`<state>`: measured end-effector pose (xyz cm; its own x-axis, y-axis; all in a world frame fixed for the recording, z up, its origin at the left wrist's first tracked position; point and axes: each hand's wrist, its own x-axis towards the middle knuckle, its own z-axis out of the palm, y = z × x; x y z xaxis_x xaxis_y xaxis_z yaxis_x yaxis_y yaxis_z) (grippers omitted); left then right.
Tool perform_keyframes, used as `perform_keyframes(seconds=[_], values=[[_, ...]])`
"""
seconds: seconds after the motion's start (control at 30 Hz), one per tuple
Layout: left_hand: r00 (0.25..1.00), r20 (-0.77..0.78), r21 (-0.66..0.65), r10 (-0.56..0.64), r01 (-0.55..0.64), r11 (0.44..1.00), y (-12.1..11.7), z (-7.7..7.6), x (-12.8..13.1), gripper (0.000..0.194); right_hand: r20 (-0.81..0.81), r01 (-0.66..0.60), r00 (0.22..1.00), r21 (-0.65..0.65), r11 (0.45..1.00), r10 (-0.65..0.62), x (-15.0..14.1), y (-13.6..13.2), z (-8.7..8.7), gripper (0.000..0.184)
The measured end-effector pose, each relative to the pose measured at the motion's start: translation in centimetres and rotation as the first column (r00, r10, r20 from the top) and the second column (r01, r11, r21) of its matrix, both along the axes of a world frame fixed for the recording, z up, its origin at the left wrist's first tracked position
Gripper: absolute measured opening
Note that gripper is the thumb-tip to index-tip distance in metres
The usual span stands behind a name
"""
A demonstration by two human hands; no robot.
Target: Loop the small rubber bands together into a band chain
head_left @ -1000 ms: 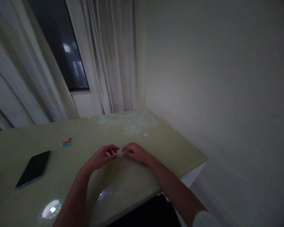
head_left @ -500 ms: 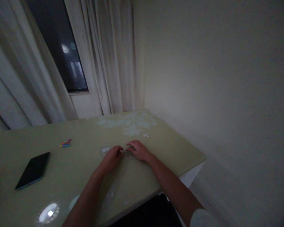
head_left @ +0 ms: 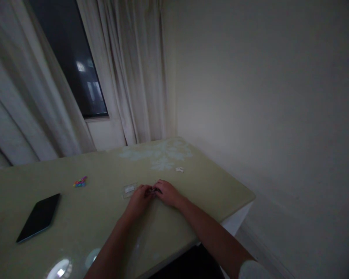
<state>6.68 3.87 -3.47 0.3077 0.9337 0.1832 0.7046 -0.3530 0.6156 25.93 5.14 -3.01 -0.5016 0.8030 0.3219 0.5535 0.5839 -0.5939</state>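
My left hand [head_left: 140, 197] and my right hand [head_left: 166, 192] meet over the table, fingertips nearly touching. Both are closed in a pinch around small greyish pieces [head_left: 152, 190] between them, too small and dark to name. Fingers hide most of these pieces. Just left of my left hand lies a clear flat case [head_left: 130, 189] with a white label on it. Beyond my right hand are a few small white pieces [head_left: 179, 169].
A cluster of small multicoloured pieces [head_left: 80, 181] lies on the table [head_left: 104, 217] to the left. Nearer is a dark tablet [head_left: 39, 217]. A wall [head_left: 250, 108] runs along the right, and curtains [head_left: 142, 77] hang behind.
My hands have come together, and the small ring-like greyish pieces that lay between them are now mostly covered by my fingers. The view has tilted slightly upward.
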Motion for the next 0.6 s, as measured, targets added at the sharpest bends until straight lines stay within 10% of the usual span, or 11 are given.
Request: perform_keyframes(seconds=[0.6], values=[[0.952, 0.305, -0.053, -0.007, 0.024, 0.998, 0.45, 0.40, -0.89, 0.029, -0.342, 0.068, 0.934, -0.100, 0.993, -0.099, 0.48, 0.20, 0.52, 0.022]])
